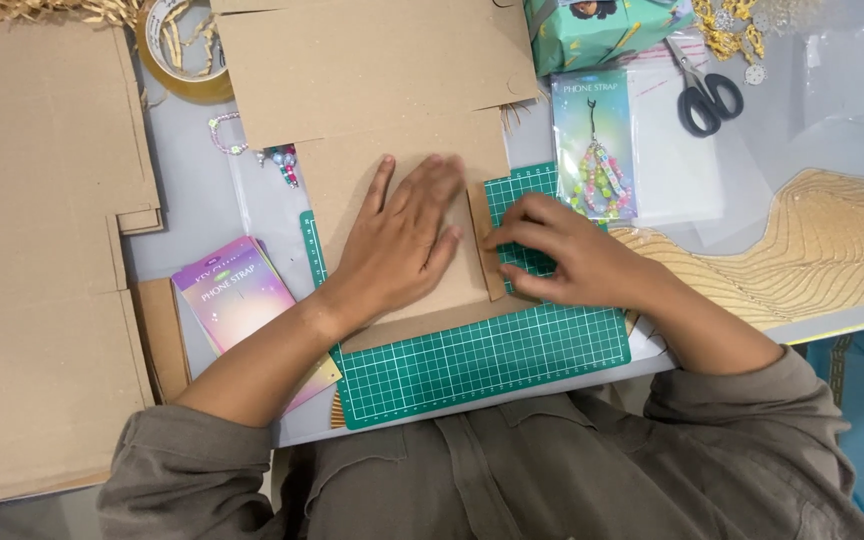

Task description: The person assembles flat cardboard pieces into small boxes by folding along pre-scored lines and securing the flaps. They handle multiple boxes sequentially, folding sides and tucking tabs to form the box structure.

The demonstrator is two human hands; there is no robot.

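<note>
Left hand: the left hand (402, 240) lies palm down at the centre of the frame, fingers (439, 178) spread and flat on the unfolded cardboard box blank (372, 90).
Right hand: the right hand (567, 255) sits just right of the left one, its fingers (507, 240) drawn together and pinching the narrow side flap (482, 245) of the blank.
Cardboard blank: it runs from the top centre of the frame down to the middle, its lower part resting on the green cutting mat (482, 360).
Cutting mat: lower centre, on the counter (192, 200).
Right of centre: a carded beaded phone strap (597, 145), with black scissors (704, 95) in the upper right.
Left of centre: a fan of purple and pink cards (237, 295).
Upper left: a roll of tape (182, 50), with a large cardboard sheet (37, 260) filling the left edge.
</note>
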